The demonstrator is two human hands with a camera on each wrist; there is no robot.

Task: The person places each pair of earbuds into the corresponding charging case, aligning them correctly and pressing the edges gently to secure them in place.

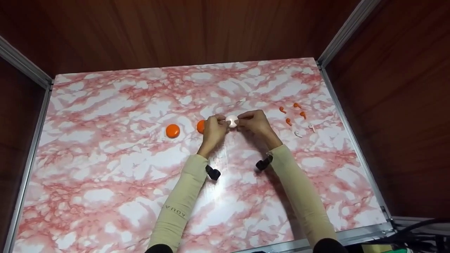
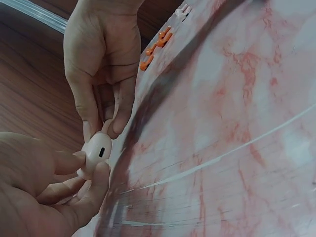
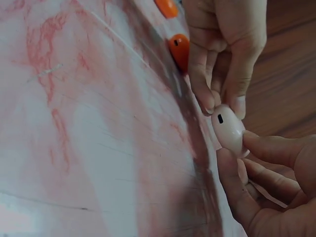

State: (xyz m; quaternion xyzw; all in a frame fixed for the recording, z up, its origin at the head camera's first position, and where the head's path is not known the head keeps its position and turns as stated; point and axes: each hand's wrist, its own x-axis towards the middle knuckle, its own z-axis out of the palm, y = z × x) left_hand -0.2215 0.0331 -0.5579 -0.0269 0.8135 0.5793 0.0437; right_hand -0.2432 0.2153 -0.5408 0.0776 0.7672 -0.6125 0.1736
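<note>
A round white earbud charging case (image 1: 232, 121), with a dark oval port in its side, is between both hands near the middle of the table. My left hand (image 1: 215, 129) pinches its left side between thumb and fingers. On the opposite side my right hand (image 1: 258, 123) pinches it with thumb and fingertips. In the left wrist view the white case (image 2: 95, 152) has its port facing the camera and its lid looks closed. One orange charging case (image 1: 200, 127) lies just left of my left hand, partly hidden by it.
Another orange charging case (image 1: 172, 130) lies farther left. Right of my right hand are several orange earbuds (image 1: 288, 121) and two white earbuds, one white earbud (image 1: 297, 134) nearest me. Wood panels (image 1: 386, 105) border the marbled table (image 1: 105, 168) at the back and sides.
</note>
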